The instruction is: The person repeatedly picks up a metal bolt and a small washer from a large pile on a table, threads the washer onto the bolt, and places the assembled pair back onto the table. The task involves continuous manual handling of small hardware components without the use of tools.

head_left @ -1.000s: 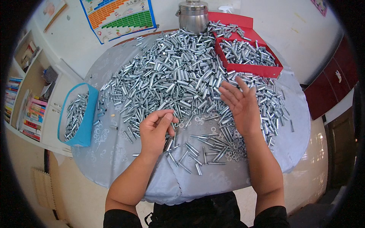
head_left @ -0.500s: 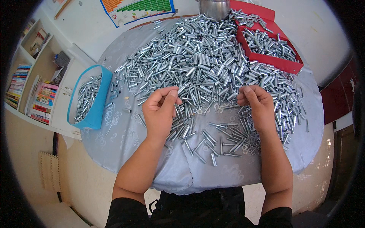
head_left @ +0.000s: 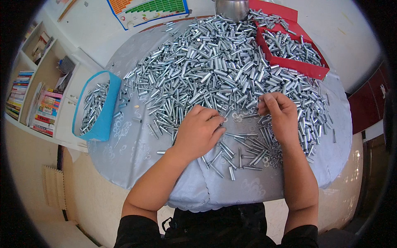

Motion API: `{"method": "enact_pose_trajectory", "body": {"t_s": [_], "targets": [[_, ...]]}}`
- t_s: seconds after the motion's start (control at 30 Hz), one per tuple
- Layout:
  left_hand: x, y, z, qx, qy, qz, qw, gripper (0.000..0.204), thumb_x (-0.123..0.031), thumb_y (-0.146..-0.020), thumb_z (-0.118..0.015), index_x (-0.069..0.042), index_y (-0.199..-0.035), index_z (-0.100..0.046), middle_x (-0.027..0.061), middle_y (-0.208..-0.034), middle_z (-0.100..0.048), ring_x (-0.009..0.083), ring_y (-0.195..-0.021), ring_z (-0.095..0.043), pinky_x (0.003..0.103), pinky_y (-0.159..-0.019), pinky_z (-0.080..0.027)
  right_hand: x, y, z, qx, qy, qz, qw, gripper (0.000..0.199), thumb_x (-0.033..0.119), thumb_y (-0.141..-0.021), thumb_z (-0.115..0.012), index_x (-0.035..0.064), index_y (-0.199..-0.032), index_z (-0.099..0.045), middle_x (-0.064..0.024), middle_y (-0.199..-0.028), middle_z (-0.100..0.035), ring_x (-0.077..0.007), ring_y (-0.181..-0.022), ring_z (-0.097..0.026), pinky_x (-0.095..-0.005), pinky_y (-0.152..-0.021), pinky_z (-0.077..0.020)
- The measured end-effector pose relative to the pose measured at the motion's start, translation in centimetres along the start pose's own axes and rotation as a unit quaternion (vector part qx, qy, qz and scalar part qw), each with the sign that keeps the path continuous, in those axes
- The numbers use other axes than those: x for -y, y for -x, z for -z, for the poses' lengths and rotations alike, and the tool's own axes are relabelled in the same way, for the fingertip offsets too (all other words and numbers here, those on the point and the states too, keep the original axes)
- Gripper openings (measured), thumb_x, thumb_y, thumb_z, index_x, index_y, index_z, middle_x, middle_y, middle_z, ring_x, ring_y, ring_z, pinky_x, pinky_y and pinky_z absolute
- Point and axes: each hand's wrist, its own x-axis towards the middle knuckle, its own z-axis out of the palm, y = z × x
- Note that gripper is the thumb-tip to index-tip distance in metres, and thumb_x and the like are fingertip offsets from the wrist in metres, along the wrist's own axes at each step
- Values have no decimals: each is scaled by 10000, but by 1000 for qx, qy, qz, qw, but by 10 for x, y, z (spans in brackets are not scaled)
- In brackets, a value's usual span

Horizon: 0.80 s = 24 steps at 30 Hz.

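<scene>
My left hand (head_left: 199,131) is palm down over the near edge of the pile, fingers curved and the thumb apart from the forefinger, beside some small washers (head_left: 237,117). No held thing shows in it. To its right, my right hand (head_left: 280,115) is raised, thumb and fingertips pinched together; what is between them I cannot make out. A large heap of silvery metal sleeves and bolts (head_left: 206,70) spreads beyond both hands. Between my forearms lie loose bolts (head_left: 253,144) and a short sleeve (head_left: 232,173). More washers and nuts (head_left: 273,159) lie beside my right wrist.
A round table with a grey cloth (head_left: 136,165) carries everything. At the left stands a blue basket (head_left: 111,107) of metal parts. An open red box (head_left: 289,65) with more parts sits at the back right, near a metal pot (head_left: 231,9). A bookshelf (head_left: 39,89) stands farther left.
My left hand has moved right and turned palm down, its thumb and forefinger now apart instead of together. My right hand stays almost where it was, still pinched.
</scene>
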Motion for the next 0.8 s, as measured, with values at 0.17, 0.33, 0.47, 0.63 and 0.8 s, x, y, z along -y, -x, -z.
{"method": "enact_pose_trajectory", "body": {"t_s": [0.17, 0.33, 0.47, 0.63, 0.8], "targets": [[-3, -4, -2, 7, -47, 13, 999, 169, -143, -736, -744, -55, -875, -708, 77, -1014, -625, 279, -961, -552, 372, -847, -459, -2, -1, 0, -16, -3, 5, 1000, 226, 166, -973, -565, -27, -922, -672, -55, -764, -661, -95, -656, -587, -234, -617, -471], [-1, -1, -5, -8, -45, 20, 999, 134, -149, -743, -736, -52, -833, -719, 80, -1000, -634, 277, -941, -558, 370, -834, -463, -1, -1, -2, -25, -18, 4, 1000, 235, 177, -975, -571, -28, -915, -669, -50, -764, -658, -78, -650, -576, -224, -617, -466], [-4, -5, -6, -26, -38, 18, 999, 133, -147, -745, -731, -50, -836, -723, 75, -979, -644, 273, -912, -568, 366, -819, -467, -3, -1, -1, -42, 104, 61, 992, 142, 123, -920, -623, -3, -908, -687, -83, -813, -676, -155, -688, -611, -271, -642, -480], [-1, -4, -8, -27, -47, 28, 998, 117, -131, -745, -725, -41, -819, -706, 71, -969, -650, 275, -900, -571, 365, -800, -467, -13, -5, -3, -12, 371, 259, 892, 141, 48, -768, -690, 46, -907, -712, -91, -908, -657, -281, -858, -602, -372, -776, -480], [-1, -5, -7, -48, -33, 50, 997, 108, -111, -753, -715, -40, -827, -679, 79, -902, -662, 286, -846, -584, 377, -763, -473, -15, -6, -9, 13, 447, 282, 849, 191, 33, -726, -693, 62, -913, -713, -79, -934, -627, -292, -887, -578, -395, -800, -474]]}}
